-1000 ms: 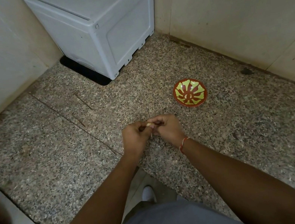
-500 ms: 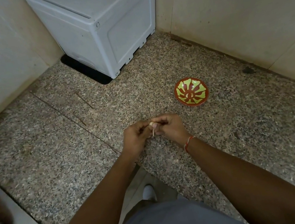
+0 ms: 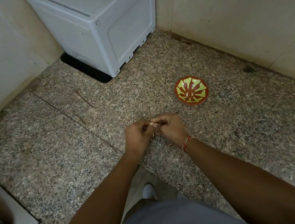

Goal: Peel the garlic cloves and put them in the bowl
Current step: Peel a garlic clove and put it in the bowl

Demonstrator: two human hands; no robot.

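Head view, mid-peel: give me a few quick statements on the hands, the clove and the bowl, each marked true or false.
1. Both the left hand and the right hand pinch the small pale garlic clove. True.
2. The round red bowl with yellow-green pattern is held in the right hand. False: it sits on the speckled granite counter, apart from both hands.
3. The bowl lies to the right of the hands. True.
4. The grey plastic box stands between hands and bowl. False: it stands in the far corner.
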